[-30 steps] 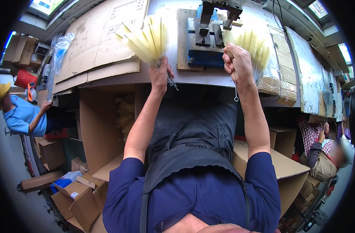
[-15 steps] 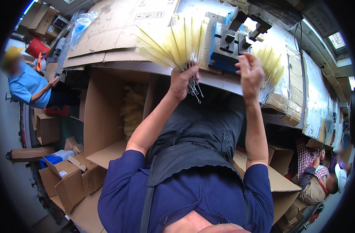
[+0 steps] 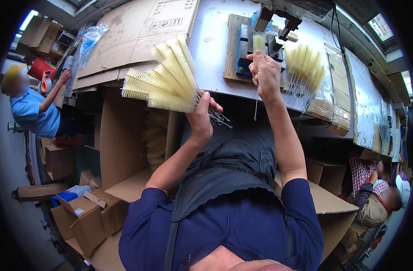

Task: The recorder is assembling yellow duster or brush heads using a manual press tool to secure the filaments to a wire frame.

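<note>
A fanned bunch of bottle brushes (image 3: 170, 81) with pale yellow bristles is gripped by its wire stems in my left hand (image 3: 203, 118). The looped wire ends stick out to the right of that hand. My right hand (image 3: 266, 74) is closed around the stem of a single bottle brush (image 3: 258, 43), whose bristles point away from me between the dark jaws of a blue and black metal fixture (image 3: 245, 52). Its looped end hangs below my fist. Right of the fixture, a pile of similar brushes (image 3: 306, 63) lies on the table, stems toward me.
Flat cardboard (image 3: 134, 38) covers the table's left part. Below the edge stands an open carton (image 3: 120, 135) with more brushes inside. Cartons (image 3: 86, 217) sit at lower left. One person (image 3: 32, 101) is at the left, others (image 3: 373, 194) at the far right.
My left hand has moved the bunch left and lower, tilting it leftward. My right hand, empty before, now holds a single brush at the fixture.
</note>
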Tool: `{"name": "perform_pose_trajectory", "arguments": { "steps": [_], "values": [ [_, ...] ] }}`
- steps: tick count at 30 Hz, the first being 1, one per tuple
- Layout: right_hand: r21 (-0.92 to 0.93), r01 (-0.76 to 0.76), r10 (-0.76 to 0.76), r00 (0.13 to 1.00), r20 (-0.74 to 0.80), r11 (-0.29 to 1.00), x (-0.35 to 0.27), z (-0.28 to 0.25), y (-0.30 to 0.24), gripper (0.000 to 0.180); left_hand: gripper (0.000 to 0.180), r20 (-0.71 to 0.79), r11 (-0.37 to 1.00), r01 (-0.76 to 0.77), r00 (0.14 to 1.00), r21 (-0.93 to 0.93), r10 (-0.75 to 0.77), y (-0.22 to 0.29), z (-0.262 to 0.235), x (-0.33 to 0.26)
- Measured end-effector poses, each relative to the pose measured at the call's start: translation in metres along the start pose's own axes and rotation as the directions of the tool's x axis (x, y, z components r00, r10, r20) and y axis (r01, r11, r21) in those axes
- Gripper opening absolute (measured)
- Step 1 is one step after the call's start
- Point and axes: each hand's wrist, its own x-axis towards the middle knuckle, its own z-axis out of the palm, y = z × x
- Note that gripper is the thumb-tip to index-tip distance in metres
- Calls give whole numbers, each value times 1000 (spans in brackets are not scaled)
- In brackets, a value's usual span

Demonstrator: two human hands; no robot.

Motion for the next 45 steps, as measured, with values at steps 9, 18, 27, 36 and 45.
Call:
{"name": "perform_pose_trajectory", "arguments": {
  "steps": [9, 18, 27, 36, 45],
  "values": [
    [141, -156, 145, 986, 85, 978, 26, -6, -18, 40, 4, -7, 999, 40, 999, -6, -40, -3, 11, 28],
    [334, -282, 221, 953, 209, 899, 35, -16, -31, 76, 6, 15, 1000, -8, 1000, -3, 8, -8, 32, 60],
    [358, -351, 311, 936, 168, 865, 33, 11, -17, 20, 5, 17, 1000, 10, 1000, -2, -10, -23, 18, 56],
    [230, -6, 20, 998, -57, 973, -5, -31, -4, 22, 4, 25, 998, 51, 998, 38, -52, -22, 24, 62],
    [295, -37, 45, 999, -20, 955, 12, -55, -8, 20, 6, 45, 997, 61, 997, 45, -63, -37, 25, 60]
  ]
}}
